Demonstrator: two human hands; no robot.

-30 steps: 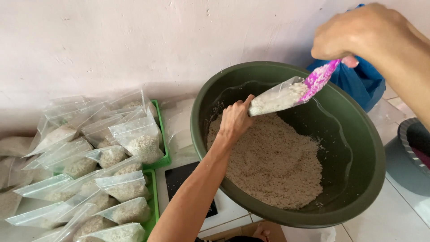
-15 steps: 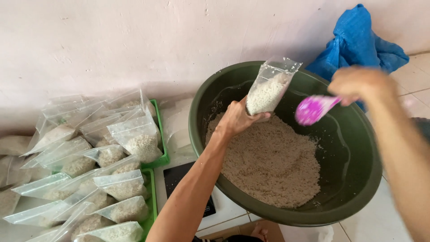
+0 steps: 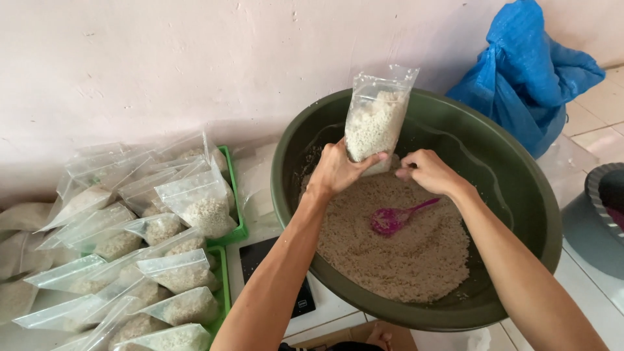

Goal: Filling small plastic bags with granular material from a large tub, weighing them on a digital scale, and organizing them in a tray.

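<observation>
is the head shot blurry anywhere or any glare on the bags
Head view: sharp and evenly lit, both hands crisp, left hand gripping the clear bag; mild sheen on the stacked bags, soft shadows inside the green basin; slight wide-angle bending at the edges.

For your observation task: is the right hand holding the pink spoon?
No, the spoon lies on the grains while the right hand touches the bag.

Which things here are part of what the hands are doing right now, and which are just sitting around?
In use:
- clear bag of grain, held upright by left hand, right hand at its base
- green basin of loose grain
- pink scoop, lying on the grain

Lying about:
- filled bags in green trays
- blue sack
- dark scale
</observation>
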